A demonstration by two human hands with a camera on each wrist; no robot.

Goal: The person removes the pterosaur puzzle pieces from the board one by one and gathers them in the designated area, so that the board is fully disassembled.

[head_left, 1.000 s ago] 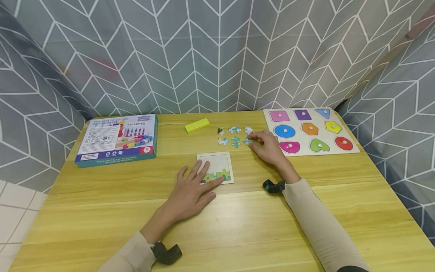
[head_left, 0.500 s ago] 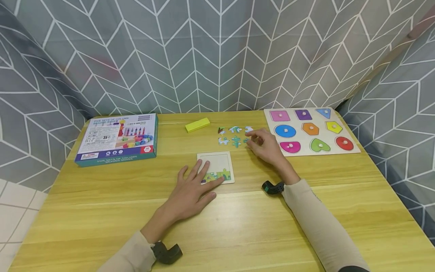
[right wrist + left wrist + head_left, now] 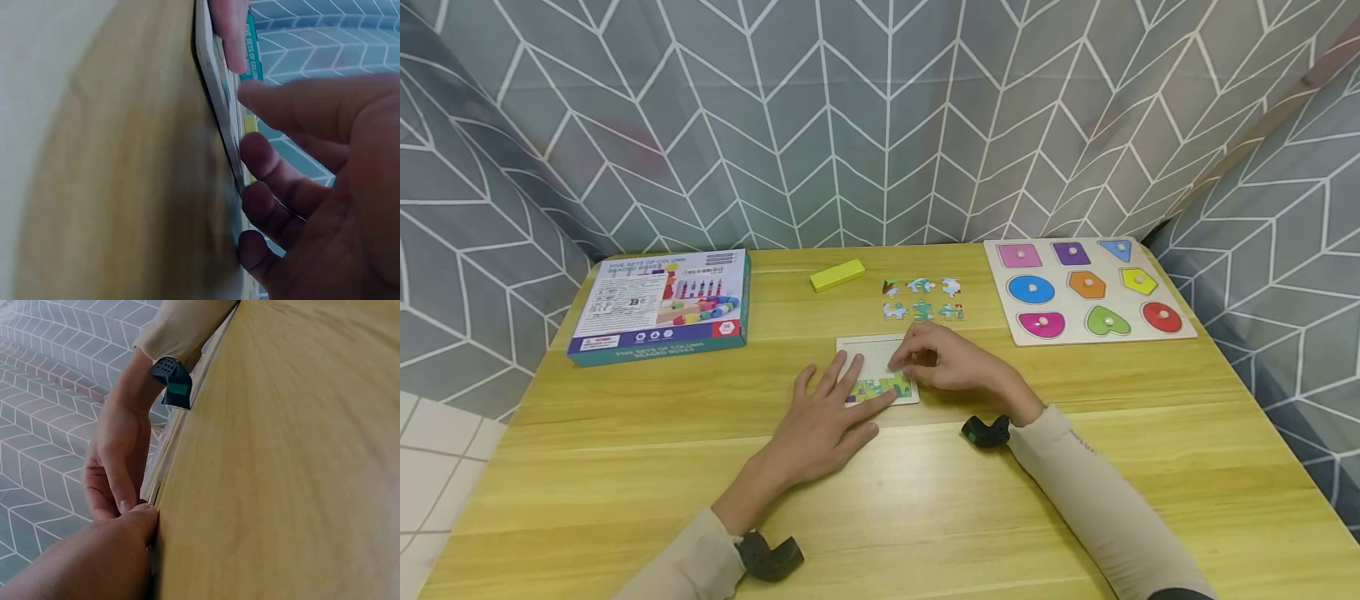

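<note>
My left hand (image 3: 823,425) lies with fingers spread, its fingertips resting on the square wooden puzzle tray (image 3: 859,343). Green jigsaw pieces (image 3: 872,389) fill the near part of that tray, partly under the left fingers. Over the tray's right side, my right hand (image 3: 951,358) pinches a small puzzle piece, mostly hidden by its thumb and curled fingers. Seen low in the right wrist view, the right fingertips are right at the tray's edge (image 3: 215,81). Behind the tray lie several loose puzzle pieces (image 3: 922,308) in two rows.
A toy box (image 3: 658,308) stands at the back left, and a yellow block (image 3: 837,275) lies at the back middle. A shape board (image 3: 1060,312) with knobbed pieces occupies the back right of the wooden table (image 3: 925,517). A patterned curtain (image 3: 880,125) hangs along the far edge.
My right hand has moved from the loose pieces left and nearer, to over the tray, uncovering the right end of the two rows. My left hand has stayed on the tray.
</note>
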